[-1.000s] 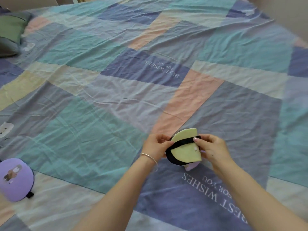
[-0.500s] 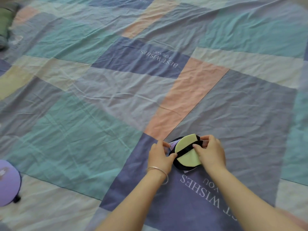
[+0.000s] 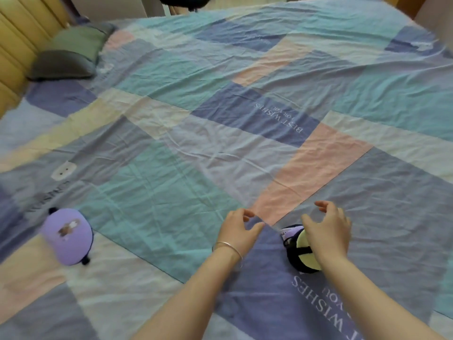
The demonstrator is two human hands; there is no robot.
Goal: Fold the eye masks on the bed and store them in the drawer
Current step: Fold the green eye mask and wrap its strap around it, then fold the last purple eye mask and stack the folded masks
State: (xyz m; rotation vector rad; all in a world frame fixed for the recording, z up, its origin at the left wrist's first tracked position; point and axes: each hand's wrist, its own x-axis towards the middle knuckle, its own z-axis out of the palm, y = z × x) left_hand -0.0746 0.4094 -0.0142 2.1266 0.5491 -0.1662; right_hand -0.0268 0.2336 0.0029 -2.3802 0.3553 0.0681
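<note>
A folded eye mask [image 3: 302,253], pale yellow with a black strap wrapped across it and a bit of lilac showing, lies on the patchwork bedspread [image 3: 220,155] near the front. My right hand [image 3: 328,231] hovers just above and partly over it, fingers loosely spread, holding nothing. My left hand [image 3: 239,228], with a thin bracelet on the wrist, is lifted to the left of the mask, fingers relaxed and empty. A second, purple eye mask [image 3: 68,235] with a small picture on it lies folded at the left. No drawer is in view.
Two pillows, one green [image 3: 78,41] and one dark grey [image 3: 61,65], lie at the far left by a yellow headboard [image 3: 22,40]. A dark object [image 3: 186,1] stands beyond the bed's far edge. The wide quilt between is wrinkled.
Both hands have let go of the yellow mask, which now lies on the bed. My hands have lifted and moved apart, and the view has tilted up and left.
</note>
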